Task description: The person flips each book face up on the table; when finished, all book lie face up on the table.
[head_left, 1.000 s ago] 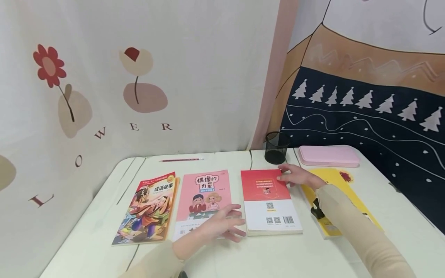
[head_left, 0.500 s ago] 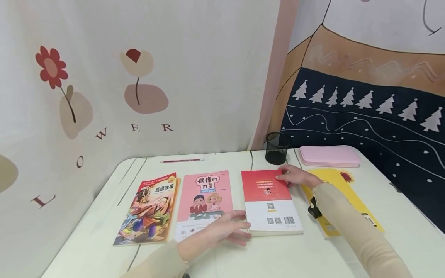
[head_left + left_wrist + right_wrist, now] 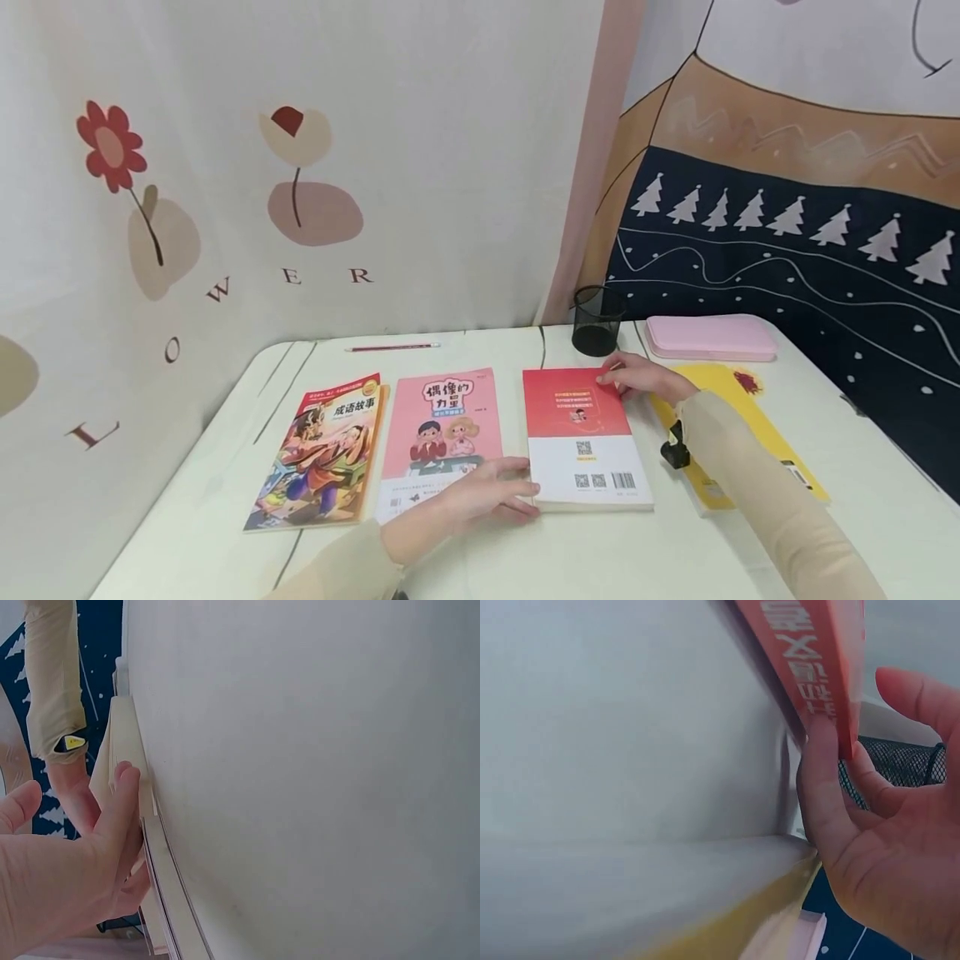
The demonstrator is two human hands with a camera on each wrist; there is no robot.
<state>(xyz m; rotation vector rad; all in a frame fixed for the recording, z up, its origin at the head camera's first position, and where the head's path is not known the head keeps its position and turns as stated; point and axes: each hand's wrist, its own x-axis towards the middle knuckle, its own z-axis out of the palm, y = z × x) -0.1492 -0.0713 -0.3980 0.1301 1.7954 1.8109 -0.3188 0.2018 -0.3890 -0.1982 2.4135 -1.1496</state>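
A red and white book (image 3: 581, 417) lies back cover up on the table, between my two hands. My left hand (image 3: 480, 497) touches its lower left edge with extended fingers. In the left wrist view the fingers (image 3: 124, 799) of that hand lie along the book's page edges (image 3: 129, 735). My right hand (image 3: 642, 377) is at the upper right corner. The right wrist view has its fingertips against the red spine (image 3: 810, 660), with the thumb (image 3: 911, 690) held apart. Partly under my left wrist is a pink book (image 3: 442, 408); a yellow book (image 3: 731, 408) lies under the right forearm.
A colourful picture-cover book (image 3: 322, 454) lies at the left of the table (image 3: 600, 554). Along the back are a pencil (image 3: 392, 347), a black mesh pen holder (image 3: 596, 321) and a pink pencil case (image 3: 710, 337). Printed curtains (image 3: 450, 167) hang behind.
My left hand has moved right until its fingers meet the red and white book. The book has shifted very slightly toward me. My right hand stays at the same corner.
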